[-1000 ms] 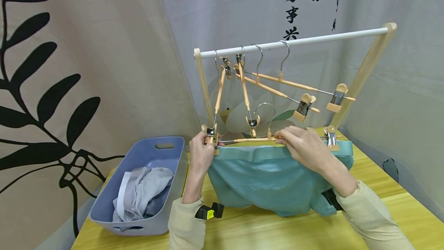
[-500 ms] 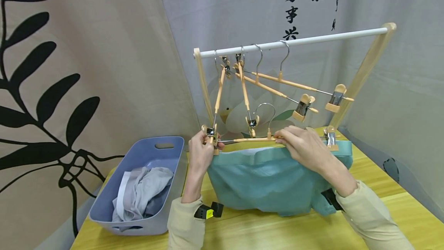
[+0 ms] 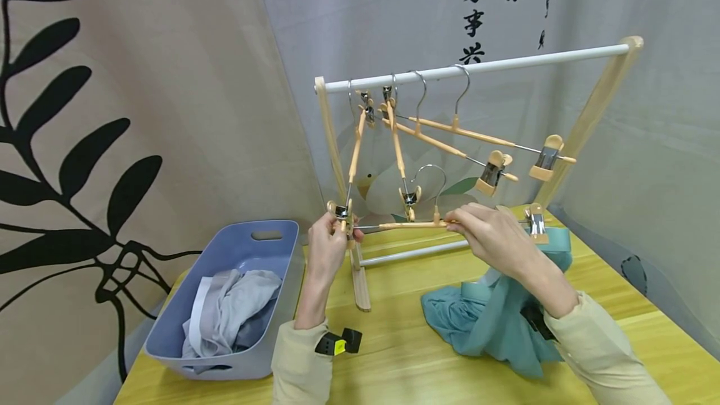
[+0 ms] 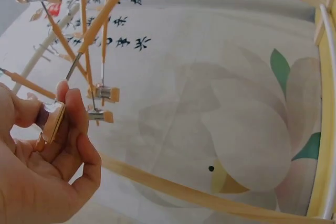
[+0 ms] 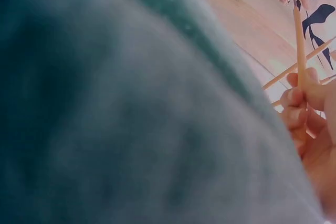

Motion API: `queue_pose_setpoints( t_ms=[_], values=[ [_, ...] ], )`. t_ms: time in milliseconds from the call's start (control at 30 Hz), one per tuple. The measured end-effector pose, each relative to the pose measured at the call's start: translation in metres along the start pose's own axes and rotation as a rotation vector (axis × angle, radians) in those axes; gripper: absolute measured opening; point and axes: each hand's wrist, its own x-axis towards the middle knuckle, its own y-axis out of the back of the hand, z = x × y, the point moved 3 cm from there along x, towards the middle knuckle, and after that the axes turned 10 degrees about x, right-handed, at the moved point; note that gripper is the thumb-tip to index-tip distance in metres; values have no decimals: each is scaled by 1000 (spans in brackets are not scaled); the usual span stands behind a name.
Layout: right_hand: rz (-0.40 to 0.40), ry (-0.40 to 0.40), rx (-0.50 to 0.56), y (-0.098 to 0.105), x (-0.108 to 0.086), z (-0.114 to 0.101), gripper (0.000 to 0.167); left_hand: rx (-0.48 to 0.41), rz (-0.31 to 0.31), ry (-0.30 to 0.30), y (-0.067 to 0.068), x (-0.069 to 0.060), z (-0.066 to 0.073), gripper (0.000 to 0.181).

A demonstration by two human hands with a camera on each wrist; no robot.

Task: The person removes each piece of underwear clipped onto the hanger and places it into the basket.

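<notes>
My left hand (image 3: 326,252) pinches the left clip (image 4: 52,121) of a wooden clip hanger (image 3: 413,226); no cloth shows in that clip. My right hand (image 3: 497,242) grips the hanger's bar right of its hook. From the right clip (image 3: 537,220) hangs a teal garment with a wide waistband (image 3: 489,327), probably underpants. Its loose left part lies crumpled on the table below my right wrist. In the right wrist view blurred teal cloth (image 5: 131,103) covers most of the picture.
Several clip hangers (image 3: 430,136) hang from the white rail (image 3: 534,63) of a wooden-sided rack, close above my hands. A blue basket (image 3: 163,342) with grey clothing (image 3: 236,311) in it stands at the left on the yellow table (image 3: 388,367).
The garment's left side has come out of the left clip and dropped down to the right, showing the rack's lower bar and foot. Both hands have stayed almost in place.
</notes>
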Motion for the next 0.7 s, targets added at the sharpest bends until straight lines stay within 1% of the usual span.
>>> queue_pose_setpoints(
  t_ms=[267,367,433,500,567,633,700],
  values=[
    [-8,-13,-7,-1,0,3,44,-36,-38,28,-4,0,-6,25],
    [-7,-13,-13,-1,-1,4,45,-27,-42,7,-6,-2,-6,27],
    [-6,-15,-15,-2,-2,4,46,-4,-28,-15,-7,-3,-5,31],
    [-6,-16,-22,-2,-2,4,46,29,7,-46,-8,-4,-3,32],
    [-5,-18,-27,-3,-3,4,45,69,61,-93,-8,-5,-2,34],
    [-6,-17,-31,-4,-3,4,44,114,143,-167,-8,-7,-1,33],
    [-9,-10,-30,-5,-4,4,43,162,236,-267,-8,-8,1,31]
  ],
)
